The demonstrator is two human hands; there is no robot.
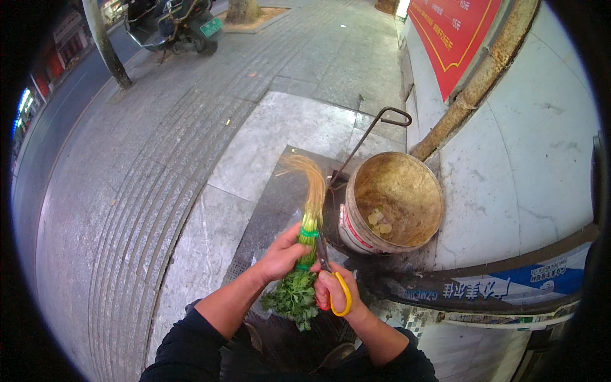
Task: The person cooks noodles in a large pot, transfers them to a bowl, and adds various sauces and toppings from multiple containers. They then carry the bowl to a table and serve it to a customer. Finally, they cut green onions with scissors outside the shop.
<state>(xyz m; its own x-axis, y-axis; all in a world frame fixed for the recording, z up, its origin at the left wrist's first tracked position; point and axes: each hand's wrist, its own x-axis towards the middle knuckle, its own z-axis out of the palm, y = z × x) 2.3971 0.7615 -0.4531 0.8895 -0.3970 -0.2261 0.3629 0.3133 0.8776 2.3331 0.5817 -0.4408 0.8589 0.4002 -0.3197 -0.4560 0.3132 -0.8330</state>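
My left hand grips a bunch of leafy green herbs around its stems. Long pale-brown roots fan out at the far end and bend left, while the leaves hang towards me. Two green ties bind the stems, one above and one below my left thumb. In my right hand is a pair of scissors with yellow and red handles. The dark blades lie along the right side of the stems, close to the upper tie; whether they are parted is hard to tell.
A grimy plastic bucket with some pale scraps inside stands to the right. Behind it rises a bent metal rod. A rusty pipe runs along the tiled wall. Farther off are a pole and a parked scooter.
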